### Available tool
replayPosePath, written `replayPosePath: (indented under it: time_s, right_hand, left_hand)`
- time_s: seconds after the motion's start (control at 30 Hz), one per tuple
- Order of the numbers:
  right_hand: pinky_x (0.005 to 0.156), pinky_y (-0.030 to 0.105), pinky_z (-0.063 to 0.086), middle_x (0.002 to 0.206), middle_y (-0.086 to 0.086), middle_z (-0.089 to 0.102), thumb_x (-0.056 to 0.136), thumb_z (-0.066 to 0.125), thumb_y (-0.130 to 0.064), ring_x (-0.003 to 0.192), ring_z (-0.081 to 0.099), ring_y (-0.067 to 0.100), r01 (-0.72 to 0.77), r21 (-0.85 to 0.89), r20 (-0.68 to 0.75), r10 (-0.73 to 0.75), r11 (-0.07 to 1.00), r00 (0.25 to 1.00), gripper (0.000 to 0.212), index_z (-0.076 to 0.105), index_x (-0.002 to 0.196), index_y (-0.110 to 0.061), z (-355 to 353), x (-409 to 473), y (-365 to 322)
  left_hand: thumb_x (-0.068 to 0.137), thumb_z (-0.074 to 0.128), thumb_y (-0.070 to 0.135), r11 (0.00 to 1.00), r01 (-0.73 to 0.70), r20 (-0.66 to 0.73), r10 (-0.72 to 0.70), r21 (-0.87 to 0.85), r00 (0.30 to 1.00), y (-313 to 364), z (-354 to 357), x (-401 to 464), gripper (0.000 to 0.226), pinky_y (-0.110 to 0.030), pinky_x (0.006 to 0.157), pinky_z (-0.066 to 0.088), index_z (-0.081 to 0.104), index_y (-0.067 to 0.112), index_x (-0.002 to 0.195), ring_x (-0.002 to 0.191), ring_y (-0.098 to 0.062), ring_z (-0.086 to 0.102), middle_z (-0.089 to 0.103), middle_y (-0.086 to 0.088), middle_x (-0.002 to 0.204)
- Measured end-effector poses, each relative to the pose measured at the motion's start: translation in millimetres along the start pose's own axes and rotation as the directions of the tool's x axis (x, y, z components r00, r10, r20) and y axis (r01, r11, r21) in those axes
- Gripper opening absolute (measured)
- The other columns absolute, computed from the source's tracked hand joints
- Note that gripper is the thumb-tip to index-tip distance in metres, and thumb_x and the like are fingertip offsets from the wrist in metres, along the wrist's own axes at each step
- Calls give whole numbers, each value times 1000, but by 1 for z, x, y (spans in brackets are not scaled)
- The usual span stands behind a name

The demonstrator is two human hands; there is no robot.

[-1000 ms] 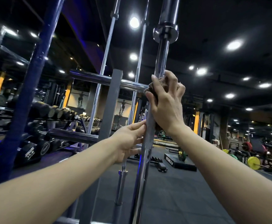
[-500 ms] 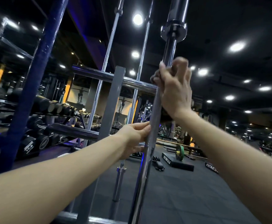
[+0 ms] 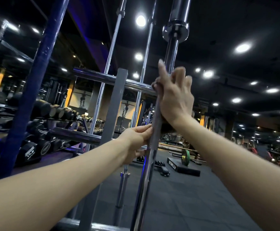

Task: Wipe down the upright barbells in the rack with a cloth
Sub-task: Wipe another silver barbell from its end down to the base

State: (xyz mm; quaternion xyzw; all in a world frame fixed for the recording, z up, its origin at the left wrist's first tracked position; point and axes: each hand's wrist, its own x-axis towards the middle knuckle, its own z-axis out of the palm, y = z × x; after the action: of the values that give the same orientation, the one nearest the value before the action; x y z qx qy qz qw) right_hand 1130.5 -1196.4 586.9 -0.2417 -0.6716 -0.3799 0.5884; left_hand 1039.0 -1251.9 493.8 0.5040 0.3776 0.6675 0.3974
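- Right hand [image 3: 175, 99] is high on the nearest upright chrome barbell [image 3: 150, 157], thumb pointing up along the shaft, fingers curled round it, squeezing a dark cloth [image 3: 154, 85] against the metal; only a sliver of the cloth peeks out at the left edge of the palm.
- Left hand [image 3: 136, 140] sits lower on the same shaft, fingers and thumb wrapped round it, gripping it.
- That chrome barbell stands tilted slightly, running from the bottom of the view up to a shiny collar [image 3: 176, 32] and thick sleeve at the top.
- Just behind the right hand, a horizontal chrome rail [image 3: 109, 80] of the grey steel rack [image 3: 115, 110] crosses; a second rail lies lower, beside the left forearm.
- Two thinner silver barbells [image 3: 110, 64] stand upright further back in the rack.
- A blue-wrapped post [image 3: 36, 80] leans at the left.
- Beyond it, rows of black dumbbells [image 3: 41, 110] fill a shelf.
- Over on the dark rubber floor [image 3: 186, 200], a black box printed "FITNESS" [image 3: 182, 167] lies beside a green weight plate [image 3: 184, 157].
- Round ceiling lights [image 3: 140, 20] glare overhead.
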Motion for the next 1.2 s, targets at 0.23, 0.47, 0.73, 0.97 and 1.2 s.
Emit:
replayPosePath:
  time_s: [0.23,0.47,0.73,0.97,1.2]
  right_hand:
    - [39,30,46,108,3,25,92,44,-37,97,47,34,-7,177,-130,30,984,991,24,30,101,-19,22,-53,-7]
    - [52,31,38,113,11,38,95,51,-33,101,41,27,28,123,5,-29,992,1000,19,38,107,-25,-10,-26,-1]
    - [45,33,48,109,8,38,92,51,-39,100,43,25,-71,296,18,69,953,997,16,38,95,-29,1,-64,-12]
    - [65,41,50,109,8,39,92,57,-36,101,43,24,-138,314,114,107,939,988,24,53,102,-15,-17,-23,1]
    - [60,35,46,107,7,35,91,59,-34,103,37,22,-168,347,99,143,923,985,25,55,102,-13,-8,-57,-14]
  left_hand:
    - [89,62,22,997,-14,-18,12,-80,1000,-11,-5,9,13,-23,61,48,69,22,100,60,-5,64,69,7,69]
    - [89,63,24,999,43,-52,-43,-15,998,-7,-2,4,19,-22,64,49,68,21,107,68,-9,61,68,3,81]
    - [93,57,29,1000,24,-68,-24,2,997,-4,-8,3,16,-27,75,49,66,17,88,72,-11,63,69,5,71]
    - [98,44,37,996,-12,-52,16,87,999,9,-7,-8,31,-24,71,49,66,16,93,87,-8,64,70,1,94]
    - [99,45,23,978,-206,-63,204,-16,977,30,-4,-10,16,-18,64,48,62,21,97,76,-3,57,61,6,85]
